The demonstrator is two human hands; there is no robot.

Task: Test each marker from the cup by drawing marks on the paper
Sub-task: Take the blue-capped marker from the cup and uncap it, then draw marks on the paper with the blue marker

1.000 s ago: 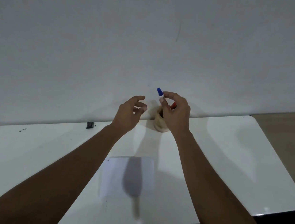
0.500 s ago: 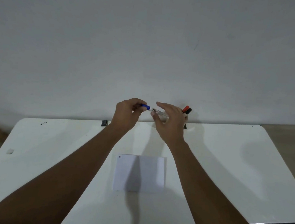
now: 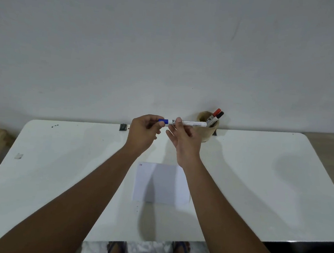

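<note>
Two hands on one marker right now: the blue-capped marker (image 3: 184, 123) is held level in the air above the far side of the table (image 3: 258, 173), roughly in front of the cup (image 3: 206, 132). The left hand (image 3: 143, 133) has its fingertips closed around the blue cap (image 3: 163, 121), and the right hand (image 3: 185, 141) is pinching the white barrel just past the cap, with its other fingers fanned loosely underneath. Looks to me like the cap is about to get pulled off, though I can't tell if it's loosened at all yet. What could go wrong, in my opinion: a stuck cap that lets go suddenly means the hands jerk apart, and the barrel's tail end sits very close to the cup, at least from this angle, so a backward jolt could knock it over and spill the red marker (image 3: 215, 112) and black marker (image 3: 219, 115) leaning out of it. Also a bare tip popping free near the fingers can easily ink them, or put a stray streak on the white tabletop, which already has a few small dark specks. The paper (image 3: 162, 184) lies flat nearer the person, well apart from the hands, with two tiny marks in its top left corner. It's loose, nothing pinning it, so if the left hand stays busy with the cap, the sheet could slide under the stroke and the test mark ends up smeared or partly on the table. The cap itself could also roll away if it's just set down.
</note>
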